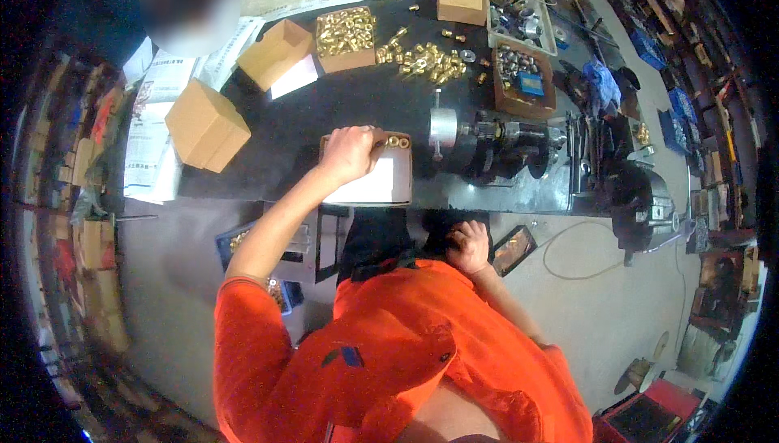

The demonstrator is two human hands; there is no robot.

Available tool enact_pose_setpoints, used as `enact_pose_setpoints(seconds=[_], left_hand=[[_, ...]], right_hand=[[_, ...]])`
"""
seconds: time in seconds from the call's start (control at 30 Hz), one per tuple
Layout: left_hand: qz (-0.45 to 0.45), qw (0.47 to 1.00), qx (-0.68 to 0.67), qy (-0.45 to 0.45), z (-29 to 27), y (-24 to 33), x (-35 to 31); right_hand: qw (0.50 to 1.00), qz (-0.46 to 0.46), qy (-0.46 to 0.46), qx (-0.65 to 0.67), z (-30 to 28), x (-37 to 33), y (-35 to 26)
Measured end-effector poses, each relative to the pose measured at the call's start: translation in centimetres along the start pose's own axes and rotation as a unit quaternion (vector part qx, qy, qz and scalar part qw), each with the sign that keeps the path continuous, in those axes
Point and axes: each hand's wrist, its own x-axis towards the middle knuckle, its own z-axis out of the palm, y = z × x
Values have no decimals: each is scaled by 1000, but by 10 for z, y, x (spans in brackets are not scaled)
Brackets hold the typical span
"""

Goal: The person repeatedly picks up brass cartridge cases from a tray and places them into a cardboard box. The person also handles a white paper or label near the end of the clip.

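At the near edge of a black desk (341,110), an open cardboard box (369,171) is sitting with a few brass fittings (395,141) showing along its far rim and a white sheet covering its floor. Farther back, another open box (346,37) is brimming with brass fittings, loose ones (422,60) are lying scattered beside it, and a brown tray (523,78) is carrying silvery metal parts. Closed cartons (206,125) are standing at the left beside spread newspapers (154,118).

A person in an orange shirt is reaching the left hand (350,153) forward, arm extended, into the near box; its grip is curling closed over the far rim, though what it encloses cannot be told. The right hand (469,247) is resting low, just below the desk edge, fingers folding into a loose fist, holding nothing visible. A small metal machine (487,141) is standing just right of the box.
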Motion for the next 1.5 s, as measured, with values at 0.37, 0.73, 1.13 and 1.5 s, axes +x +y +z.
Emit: enact_pose_setpoints(seconds=[0.37,0.73,1.13,1.5], left_hand=[[8,999,-25,26,14,-9,0],[8,984,-167,68,-20,-30,37],[-105,986,86,95,17,-67,171],[-128,978,133,96,40,-73,175]], right_hand=[[998,13,-54,0,6,-6,8],[1000,7,11,5,5,1,3],[999,27,-34,-6,5,-3,10],[999,29,-37,21,0,0,7]])
